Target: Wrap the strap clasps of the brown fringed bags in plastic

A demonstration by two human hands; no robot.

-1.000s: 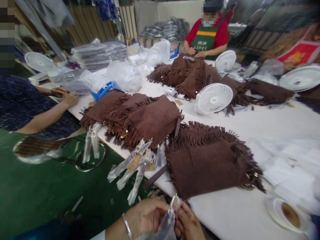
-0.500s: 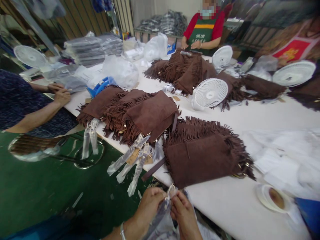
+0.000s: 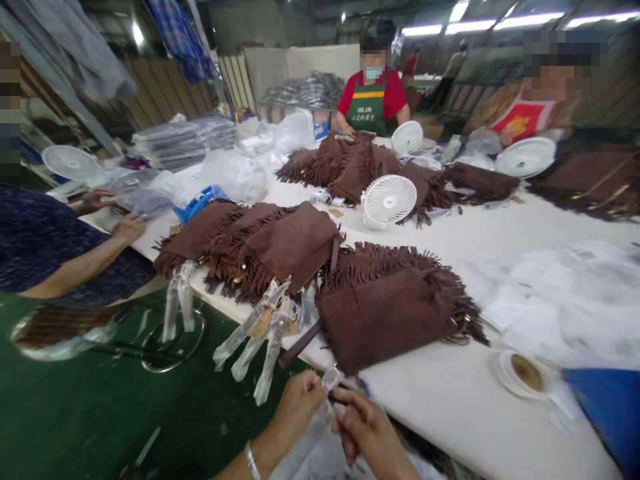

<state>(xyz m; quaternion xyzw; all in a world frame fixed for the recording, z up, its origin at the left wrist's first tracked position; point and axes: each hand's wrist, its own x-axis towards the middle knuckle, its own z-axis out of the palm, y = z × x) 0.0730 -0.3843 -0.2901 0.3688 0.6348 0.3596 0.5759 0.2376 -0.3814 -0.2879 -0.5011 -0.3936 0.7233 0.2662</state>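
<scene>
At the near table edge, my left hand pinches a clear plastic sleeve by its upper end, next to a wrapped clasp. My right hand is closed close beside it, its fingers on the sleeve and on a small dark piece, perhaps a strap end. Just beyond both hands lies a brown fringed suede bag with gold-coloured hardware at its right side. To the left, more brown fringed bags overlap in a row, and plastic-wrapped straps hang from them over the table edge.
A roll of tape and white sheets lie to the right. A white fan stands mid-table before more brown bags. A co-worker's arm reaches in at left, above a stool. Two co-workers stand across the table.
The view has tilted up, showing more of the room. My hands stay together at the sleeve; my right fingers have shifted, and a dark piece now shows between them.
</scene>
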